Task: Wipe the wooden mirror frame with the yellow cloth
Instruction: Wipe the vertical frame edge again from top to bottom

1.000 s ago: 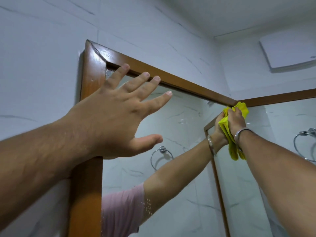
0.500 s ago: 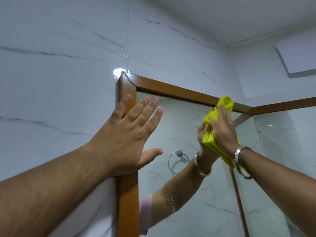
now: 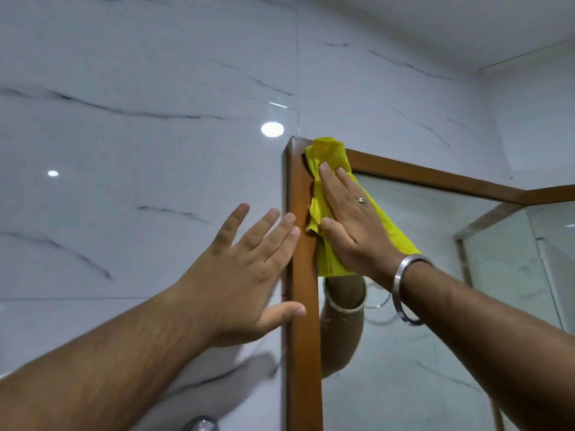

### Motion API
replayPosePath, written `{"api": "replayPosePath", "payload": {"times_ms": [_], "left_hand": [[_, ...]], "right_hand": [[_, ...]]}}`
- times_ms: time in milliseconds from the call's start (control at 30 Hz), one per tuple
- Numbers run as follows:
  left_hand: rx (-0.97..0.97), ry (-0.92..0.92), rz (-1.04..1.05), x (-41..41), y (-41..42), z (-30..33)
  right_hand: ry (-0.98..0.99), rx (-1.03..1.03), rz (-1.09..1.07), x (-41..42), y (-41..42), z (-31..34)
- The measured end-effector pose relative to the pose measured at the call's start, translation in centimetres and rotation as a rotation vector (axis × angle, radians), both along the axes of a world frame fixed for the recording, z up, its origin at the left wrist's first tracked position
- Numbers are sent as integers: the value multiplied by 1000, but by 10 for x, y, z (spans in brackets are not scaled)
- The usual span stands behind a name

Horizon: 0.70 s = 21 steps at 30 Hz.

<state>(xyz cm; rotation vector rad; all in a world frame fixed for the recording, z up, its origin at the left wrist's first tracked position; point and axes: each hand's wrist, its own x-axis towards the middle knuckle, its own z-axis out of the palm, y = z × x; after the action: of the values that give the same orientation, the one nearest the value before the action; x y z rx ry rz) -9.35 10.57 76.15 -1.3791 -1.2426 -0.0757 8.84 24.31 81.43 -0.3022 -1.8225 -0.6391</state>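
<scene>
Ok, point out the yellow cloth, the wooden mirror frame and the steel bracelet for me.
yellow cloth (image 3: 330, 149): head view, bunched top end at the frame's upper left corner.
wooden mirror frame (image 3: 303, 353): head view, bare left upright below the hands.
steel bracelet (image 3: 399, 287): head view, band on the right wrist.

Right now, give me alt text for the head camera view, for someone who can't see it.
A right hand presses a yellow cloth flat against the top left corner of a wooden mirror frame. The left hand rests open on the white marble-look wall tile, fingertips at the frame's edge.
</scene>
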Motion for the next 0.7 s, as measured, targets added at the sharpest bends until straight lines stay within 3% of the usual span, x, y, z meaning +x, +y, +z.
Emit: {"api": "replayPosePath", "payload": {"times_ms": [167,333,433,533,700], "left_hand": [[-17,-116,8,6,-1,-20],[-20,-398,-123,13,1,-64],[-22,-470,-103,17,4,-87],[29,-448,-66,15,8,-95],[93,-355,-93,8,19,-93]], "right_hand": [[15,-71,46,-7,-8,-62],[-6,-116,-16,-15,-13,-202],[-28,-140,-77,-22,-23,-272],[-93,-126,-40,-14,-22,-253],[28,-53,-117,-11,-13,-122]]}}
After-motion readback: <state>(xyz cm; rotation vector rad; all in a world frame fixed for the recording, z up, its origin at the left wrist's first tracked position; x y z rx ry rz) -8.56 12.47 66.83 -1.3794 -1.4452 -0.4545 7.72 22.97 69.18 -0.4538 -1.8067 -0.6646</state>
